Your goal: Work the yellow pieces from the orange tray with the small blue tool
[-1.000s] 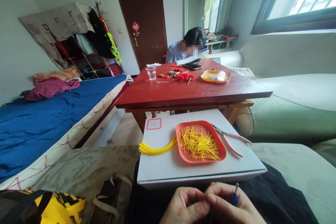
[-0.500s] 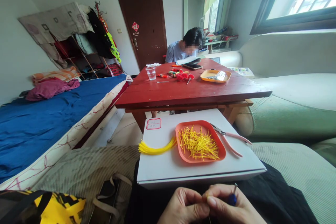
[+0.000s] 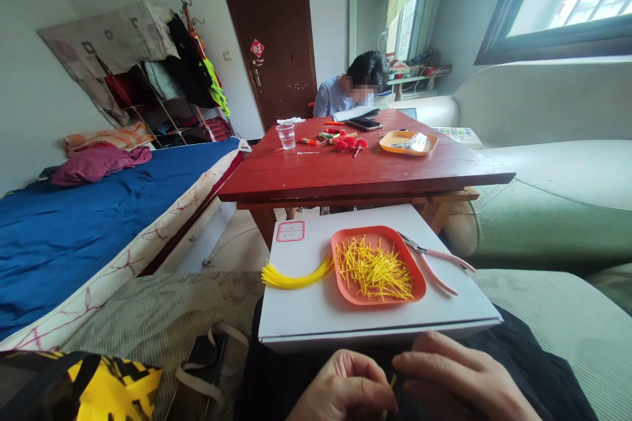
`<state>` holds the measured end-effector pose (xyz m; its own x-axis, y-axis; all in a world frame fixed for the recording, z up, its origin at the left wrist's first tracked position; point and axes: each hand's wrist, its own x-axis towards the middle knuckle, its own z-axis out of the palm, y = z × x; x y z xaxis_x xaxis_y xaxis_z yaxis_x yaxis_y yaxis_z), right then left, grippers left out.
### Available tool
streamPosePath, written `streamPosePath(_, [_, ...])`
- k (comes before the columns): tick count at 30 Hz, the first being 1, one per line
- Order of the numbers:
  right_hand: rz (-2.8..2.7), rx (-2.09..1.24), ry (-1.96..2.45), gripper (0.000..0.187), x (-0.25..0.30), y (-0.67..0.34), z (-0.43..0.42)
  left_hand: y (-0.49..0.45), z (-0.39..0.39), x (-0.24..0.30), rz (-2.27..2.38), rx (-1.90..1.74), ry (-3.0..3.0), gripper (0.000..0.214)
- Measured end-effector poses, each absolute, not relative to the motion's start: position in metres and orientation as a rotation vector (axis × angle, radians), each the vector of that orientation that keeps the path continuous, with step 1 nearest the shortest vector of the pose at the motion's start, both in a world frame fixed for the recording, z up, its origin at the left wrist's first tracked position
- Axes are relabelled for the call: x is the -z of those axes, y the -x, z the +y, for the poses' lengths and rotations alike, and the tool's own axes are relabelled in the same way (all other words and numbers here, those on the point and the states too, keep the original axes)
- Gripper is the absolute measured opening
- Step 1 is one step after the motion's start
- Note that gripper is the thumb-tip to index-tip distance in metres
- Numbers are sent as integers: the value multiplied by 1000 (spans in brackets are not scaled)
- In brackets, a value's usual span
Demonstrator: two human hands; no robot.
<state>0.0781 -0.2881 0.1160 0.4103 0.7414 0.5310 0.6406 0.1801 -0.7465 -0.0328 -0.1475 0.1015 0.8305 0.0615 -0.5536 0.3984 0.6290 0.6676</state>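
Yellow strand (image 3: 393, 380) pinched between fingertips of left hand (image 3: 345, 391) and right hand (image 3: 459, 381), low over the dark lap, long axis near upright; only a short tip visible. Behind, on white board (image 3: 306, 316): orange tray (image 3: 417, 289) heaped with cut yellow pieces (image 3: 374, 270), yellow bundle (image 3: 291, 278) touching its left rim, pink-handled pliers (image 3: 434, 262) just right.

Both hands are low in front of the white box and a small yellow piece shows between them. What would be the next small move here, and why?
Probably lift the yellow piece, pinched between the left hand and the right hand, up to the orange tray. The tray on the white box already holds many cut yellow pieces, so this one likely belongs there. The long yellow bundle and pink pliers lie beside it.
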Motion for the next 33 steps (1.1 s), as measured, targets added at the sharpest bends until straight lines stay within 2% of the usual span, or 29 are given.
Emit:
streamPosePath(4, [-1810, 38, 1597, 26, -127, -89, -286, 31, -151, -118, 674, 211, -902, 6])
streamPosePath(11, [-1837, 33, 1523, 42, -123, -92, -281, 33, -147, -114, 606, 275, -948, 5])
streamPosePath(16, [-1779, 165, 1529, 37, -127, -103, -291, 38, -137, -105, 502, 258, -1007, 28])
streamPosePath(25, [-1742, -15, 1629, 27, -116, -106, -296, 59, -125, -117, 561, 131, -1570, 44])
streamPosePath(29, [-1791, -60, 1638, 27, -112, -105, -294, 49, -131, -128, 435, 4, -1772, 58])
streamPosePath(33, [-1812, -39, 1615, 30, -118, -100, -291, 35, -144, -137, 409, -33, -1921, 41])
